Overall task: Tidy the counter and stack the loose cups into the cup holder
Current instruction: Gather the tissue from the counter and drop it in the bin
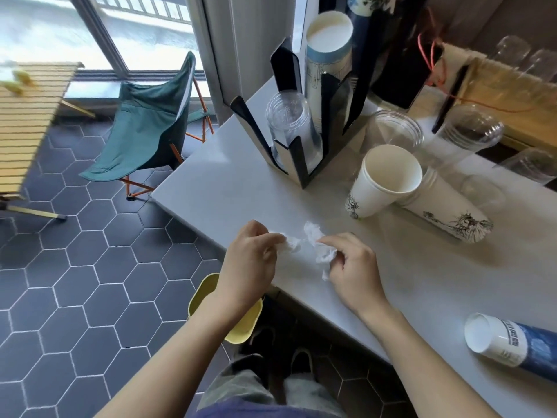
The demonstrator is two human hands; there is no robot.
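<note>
Crumpled white tissue [304, 245] lies at the near edge of the grey counter [229, 182]. My left hand [250, 260] pinches its left end and my right hand [352, 263] pinches its right end. Behind stands the black cup holder [301, 152], with a stack of clear cups [289, 128] in one slot and tall blue-print paper cups [328, 49] in another. Loose white paper cups with a black drawing sit to the right, one stack upright [382, 182] and one on its side [446, 212]. A blue-print paper cup [506, 342] lies on its side near the front right.
Clear plastic cups [394, 128] and domed lids [473, 131] crowd the back right by a wooden box [512, 86]. A yellow bin [205, 297] stands on the floor under my left wrist. A green folding chair [153, 122] is to the left.
</note>
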